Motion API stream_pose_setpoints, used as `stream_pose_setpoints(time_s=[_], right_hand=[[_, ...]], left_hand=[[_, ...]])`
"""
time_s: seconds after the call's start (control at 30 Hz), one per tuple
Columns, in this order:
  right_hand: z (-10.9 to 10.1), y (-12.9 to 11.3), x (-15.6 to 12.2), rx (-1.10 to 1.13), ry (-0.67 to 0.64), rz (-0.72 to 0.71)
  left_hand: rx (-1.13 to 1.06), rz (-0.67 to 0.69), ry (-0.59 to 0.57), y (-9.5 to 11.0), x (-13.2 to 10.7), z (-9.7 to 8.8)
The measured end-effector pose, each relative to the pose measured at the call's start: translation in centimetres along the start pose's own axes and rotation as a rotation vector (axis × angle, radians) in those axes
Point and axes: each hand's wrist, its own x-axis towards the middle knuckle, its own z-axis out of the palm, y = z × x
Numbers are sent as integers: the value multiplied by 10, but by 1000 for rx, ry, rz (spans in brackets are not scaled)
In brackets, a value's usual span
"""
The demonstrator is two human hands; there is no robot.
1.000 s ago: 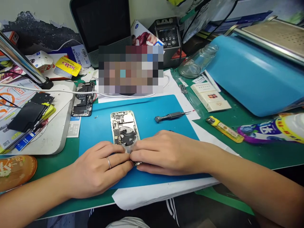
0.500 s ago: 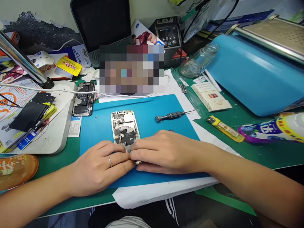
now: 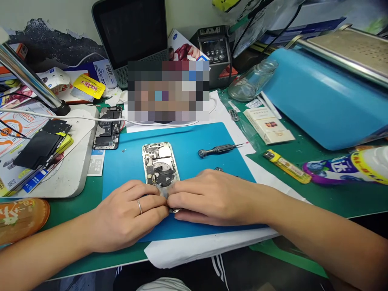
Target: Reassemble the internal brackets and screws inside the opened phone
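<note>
An opened smartphone (image 3: 162,163) lies on the blue mat (image 3: 188,141), its inner boards and a torn black-and-white round patch showing. My left hand (image 3: 127,214), with a ring on one finger, has its curled fingers on the left of the phone's lower end. From the other side my right hand (image 3: 209,198) closes on the same end, its fingertips almost meeting the left ones. Something pale and translucent shows between the fingertips; what it is I cannot tell. Both hands hide much of the phone's bottom edge. A dark screwdriver (image 3: 220,150) rests on the mat beyond my right hand.
Another opened phone (image 3: 107,128) lies left of the mat, beside a white stand base (image 3: 81,161). At right are a cigarette box (image 3: 268,126), a yellow cutter-like tool (image 3: 286,166) and a purple-labelled bottle (image 3: 342,167). A white cable (image 3: 121,120) crosses behind the mat.
The view has tilted slightly, so everything sits a little lower. My fingers have shifted slightly at the phone's lower end; both hands stay there.
</note>
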Motion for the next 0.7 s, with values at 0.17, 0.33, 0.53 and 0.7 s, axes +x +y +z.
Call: stream_pose_setpoints(time_s=[0.17,0.33,0.53,0.7], right_hand=[[0,1,0,11,-8,1],[-1,0,1,14,-27,6],[-1,-1,0,51,-19,22],[-2,0,2,121,-14,94]], left_hand=[[-5,-12,-5,1,-1,0],[8,17,-2,0,-3,0],[27,33,-1,0,-1,-1],[2,35,-29,0,0,-2]])
